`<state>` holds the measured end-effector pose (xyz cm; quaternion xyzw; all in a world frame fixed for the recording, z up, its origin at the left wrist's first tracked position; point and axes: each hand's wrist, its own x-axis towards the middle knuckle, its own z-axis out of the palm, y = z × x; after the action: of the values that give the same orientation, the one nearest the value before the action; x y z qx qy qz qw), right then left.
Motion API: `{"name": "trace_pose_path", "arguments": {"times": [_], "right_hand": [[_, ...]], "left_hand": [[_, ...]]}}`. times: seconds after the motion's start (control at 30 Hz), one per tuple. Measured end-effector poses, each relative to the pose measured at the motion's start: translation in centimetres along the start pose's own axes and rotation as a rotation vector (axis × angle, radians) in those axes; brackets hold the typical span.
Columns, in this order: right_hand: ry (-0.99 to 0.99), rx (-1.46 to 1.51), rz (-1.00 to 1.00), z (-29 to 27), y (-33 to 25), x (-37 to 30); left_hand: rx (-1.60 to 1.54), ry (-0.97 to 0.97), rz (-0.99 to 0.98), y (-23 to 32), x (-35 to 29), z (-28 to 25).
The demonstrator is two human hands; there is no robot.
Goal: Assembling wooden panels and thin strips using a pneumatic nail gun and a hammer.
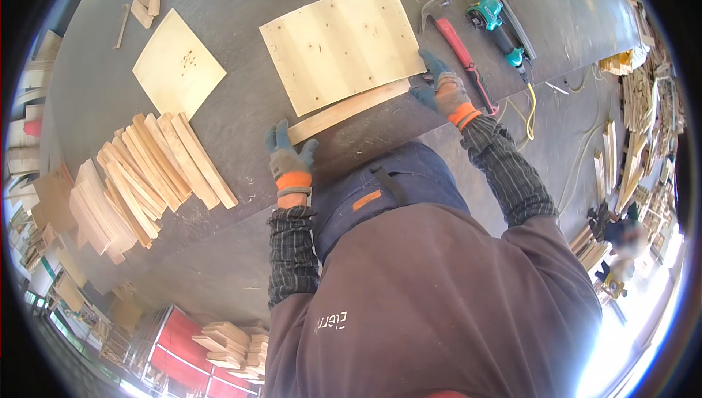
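A rectangular plywood panel (344, 43), dotted with small dark marks, lies on the dark worktable. Along its near edge runs a narrow wooden strip (351, 111). My left hand (289, 157), in a grey-blue glove with an orange cuff, is at the strip's left end, thumb and fingers spread. At the opposite end is my right hand (444, 89), gloved alike; its fingers reach the panel's near right corner and its thumb is apart from them. Neither hand visibly grips the wood. Right of the panel lie a claw hammer (461, 51) with a red handle and a teal-and-black power tool (501, 29).
Left on the worktable (241, 3) are a row of wooden strips (157, 160), a loose thin plywood sheet (179, 65) and offcuts (146, 7). A yellow cord or hose (531, 109) trails from the tool over the table edge. Stacked timber (636, 135) stands right; another person (621, 237) is beyond.
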<state>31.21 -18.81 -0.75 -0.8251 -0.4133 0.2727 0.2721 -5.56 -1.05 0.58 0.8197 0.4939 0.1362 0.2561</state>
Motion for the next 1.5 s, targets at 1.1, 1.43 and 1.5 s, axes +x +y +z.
{"name": "trace_pose_path", "arguments": {"times": [1.1, 1.43, 1.5], "right_hand": [[0.148, -0.312, -0.262, 2.1, 1.3, 1.7], [-0.123, -0.051, -0.084, -0.2, 0.0, -6.8], [-0.190, -0.004, -0.033, -0.5, -3.1, -7.7]], "left_hand": [[-0.200, -0.011, -0.091, 0.3, 7.5, 3.1], [-0.313, -0.459, -0.346, -1.1, -3.9, -3.0], [-0.261, -0.428, -0.284, -1.4, -6.6, -5.6]]}}
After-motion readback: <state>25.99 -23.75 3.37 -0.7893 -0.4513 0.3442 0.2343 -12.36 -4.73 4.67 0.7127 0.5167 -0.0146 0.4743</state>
